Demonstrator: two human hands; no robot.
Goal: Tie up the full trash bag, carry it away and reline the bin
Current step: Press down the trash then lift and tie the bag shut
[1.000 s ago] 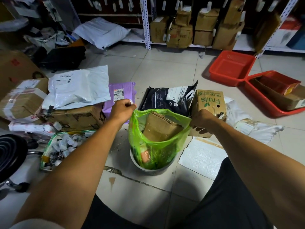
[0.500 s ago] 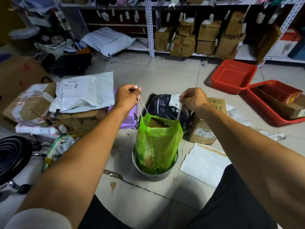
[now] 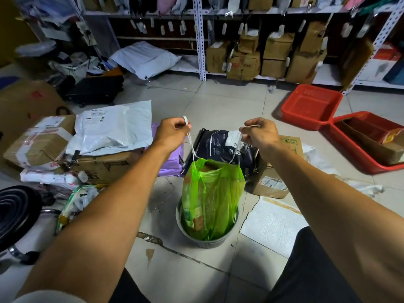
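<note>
Green trash bag [image 3: 215,200] sits in the grey round bin [image 3: 205,241] on the tiled floor [image 3: 218,106], its upper part pulled up well above the bin rim, mouth partly gathered, cardboard showing in the opening. Two white drawstrings [image 3: 192,147] run up from the bag's mouth, one to each hand. Left hand [image 3: 172,133] is above and left of the bag, fingers curled tight round its string, a loose end poking up past the knuckles. Right hand [image 3: 260,134] is above and right of the bag, fingers pinching the other string. Hands are apart, at about the same height, strings taut and spreading outward from the bag.

Just behind the bag: a dark printed pouch [image 3: 220,145]. Right of the bag: a cardboard box [image 3: 271,184] with a label, touching the pouch. Left of the bag: a purple mailer [image 3: 170,162], then stacked cartons [image 3: 100,165] with a white poly mailer [image 3: 113,127] on top. Right and in front of the bag: a flat white sheet [image 3: 271,226] on the floor. Far right of the bag: two red plastic trays [image 3: 310,106]. Well behind the bag: metal shelving [image 3: 200,38] loaded with boxes.
</note>
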